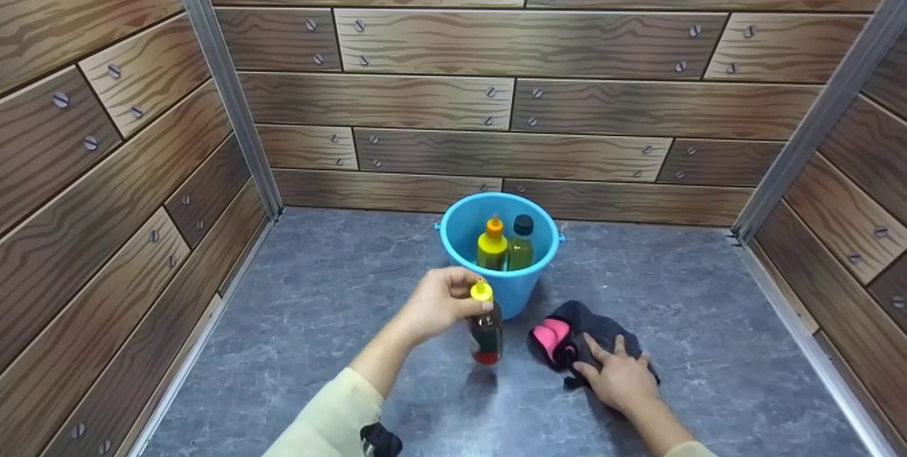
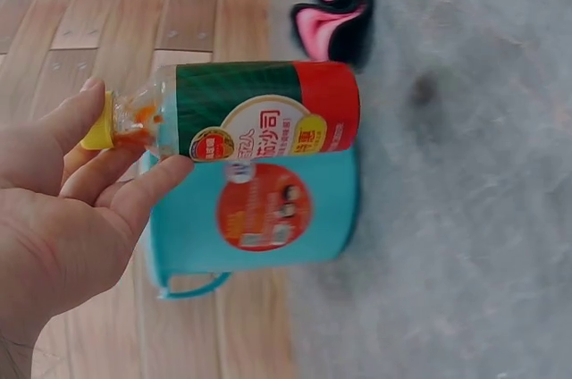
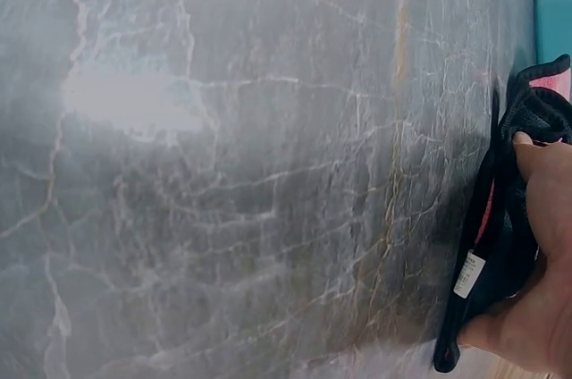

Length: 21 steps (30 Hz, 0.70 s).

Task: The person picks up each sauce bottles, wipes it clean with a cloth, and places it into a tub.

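Note:
My left hand (image 1: 441,305) pinches a tomato sauce bottle (image 1: 486,336) by its yellow cap, between thumb and fingers. The bottle hangs upright just above the floor, its shadow below it, in front of a blue bucket (image 1: 504,294). In the left wrist view the sauce bottle (image 2: 259,111) shows a green and red label and orange-red smears inside the neck. With fingers spread, my right hand (image 1: 623,377) rests on a crumpled dark cloth item (image 1: 588,326) with pink lining. A white tag (image 3: 469,273) sticks out from its edge in the right wrist view.
Inside the bucket stand a yellow bottle (image 1: 492,250) with an orange nozzle and a dark-capped bottle (image 1: 521,248) of greenish liquid. Wood-patterned walls (image 1: 425,39) enclose the grey marbled floor (image 1: 340,266) at the back and both sides.

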Each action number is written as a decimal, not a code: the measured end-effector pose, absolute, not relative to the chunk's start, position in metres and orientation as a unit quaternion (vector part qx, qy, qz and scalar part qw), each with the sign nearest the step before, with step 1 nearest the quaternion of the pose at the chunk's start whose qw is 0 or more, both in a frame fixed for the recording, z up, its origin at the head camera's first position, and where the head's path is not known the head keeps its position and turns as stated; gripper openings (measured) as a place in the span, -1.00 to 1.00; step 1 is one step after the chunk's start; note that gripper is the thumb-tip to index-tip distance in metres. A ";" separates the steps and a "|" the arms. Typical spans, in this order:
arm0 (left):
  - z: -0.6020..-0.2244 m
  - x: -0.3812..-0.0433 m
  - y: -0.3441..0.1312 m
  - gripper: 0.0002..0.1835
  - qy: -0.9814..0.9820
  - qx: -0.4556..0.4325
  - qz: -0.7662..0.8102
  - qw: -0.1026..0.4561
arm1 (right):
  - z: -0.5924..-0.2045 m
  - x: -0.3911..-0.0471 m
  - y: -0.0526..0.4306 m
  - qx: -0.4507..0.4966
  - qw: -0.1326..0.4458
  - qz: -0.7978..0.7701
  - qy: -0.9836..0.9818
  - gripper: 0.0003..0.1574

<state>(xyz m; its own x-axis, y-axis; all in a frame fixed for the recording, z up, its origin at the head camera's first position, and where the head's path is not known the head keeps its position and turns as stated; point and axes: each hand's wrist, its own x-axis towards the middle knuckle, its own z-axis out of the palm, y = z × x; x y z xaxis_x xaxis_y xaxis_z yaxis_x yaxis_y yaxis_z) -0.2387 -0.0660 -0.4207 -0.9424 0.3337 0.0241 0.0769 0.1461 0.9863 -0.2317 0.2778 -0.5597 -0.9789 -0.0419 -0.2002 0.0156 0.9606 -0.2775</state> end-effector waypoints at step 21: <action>-0.326 -0.264 -0.091 -0.67 0.736 0.138 0.658 0.072 | -0.560 -0.235 0.280 -0.013 0.112 -0.148 0.983 -0.05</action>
<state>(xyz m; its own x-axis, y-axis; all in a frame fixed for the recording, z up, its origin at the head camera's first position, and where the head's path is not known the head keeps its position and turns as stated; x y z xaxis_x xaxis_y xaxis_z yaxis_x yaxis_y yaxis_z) -0.2642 -0.0907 -0.3264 -0.9516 0.2981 0.0753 0.1081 0.0948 0.9896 -0.2354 0.2800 -0.5596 -0.9745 -0.0583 -0.2168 0.0081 0.9559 -0.2935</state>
